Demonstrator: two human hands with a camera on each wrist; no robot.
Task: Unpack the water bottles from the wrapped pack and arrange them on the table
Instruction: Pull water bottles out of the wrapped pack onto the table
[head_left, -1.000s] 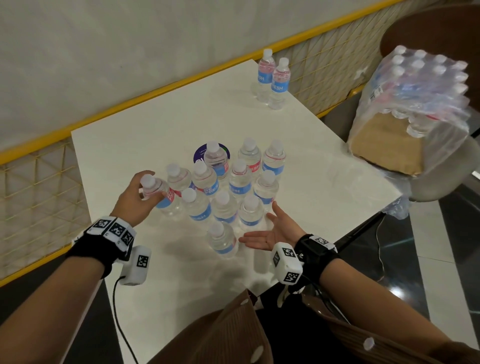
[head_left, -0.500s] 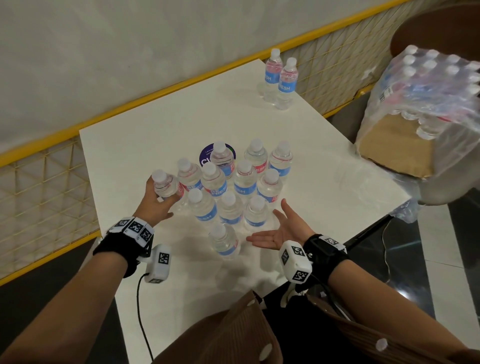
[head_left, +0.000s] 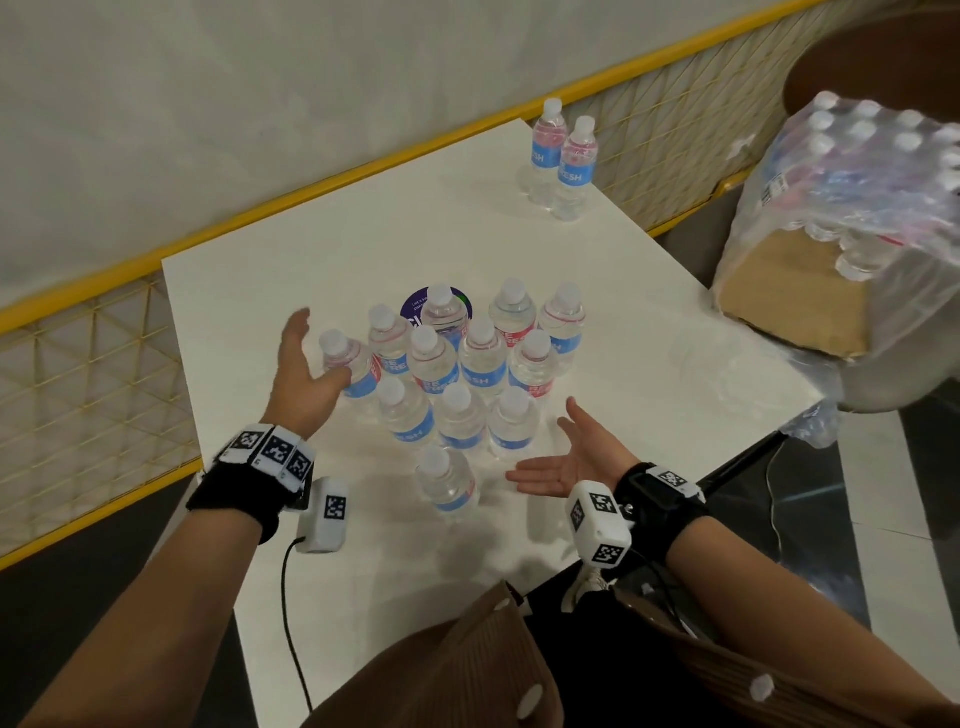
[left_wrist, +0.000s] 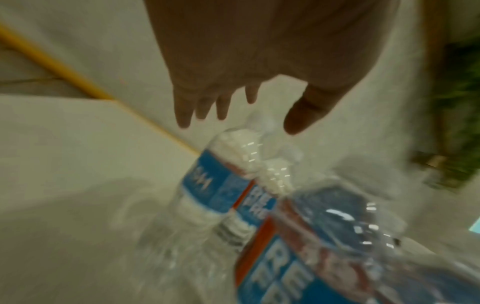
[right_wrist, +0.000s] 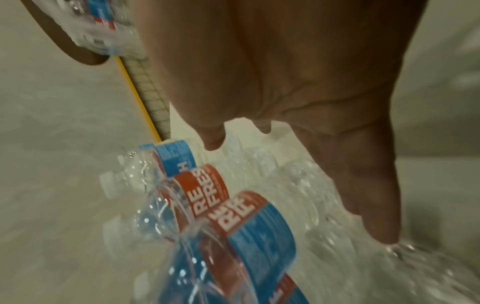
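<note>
Railing (head_left: 78, 332) of yellow metal mesh runs along the far left, behind the white table (head_left: 291, 249). Just inside the table's left part, the left hand (head_left: 301, 374) stands with fingers straight and spread wide, holding nothing; its thumb lies against the leftmost bottle (head_left: 347, 366), which leans slightly. The left wrist view shows the same spread fingers (left_wrist: 184, 111) above blurred blue and red labels. At the table's middle stands the cluster of water bottles (head_left: 467, 364), upright and close together, partly over a dark round sticker (head_left: 415, 312); one single bottle (head_left: 447, 480) stands alone nearer the person. To the right of the cluster, the right hand (head_left: 566, 457) rests low, palm up, fingers relaxed and open, empty, near the closest row without clearly touching it. Two more bottles (head_left: 563, 158) stand touching at the far corner. Furthest right, the wrapped pack (head_left: 857, 208) sits off the table on a chair, with bottles inside above a cardboard base.
</note>
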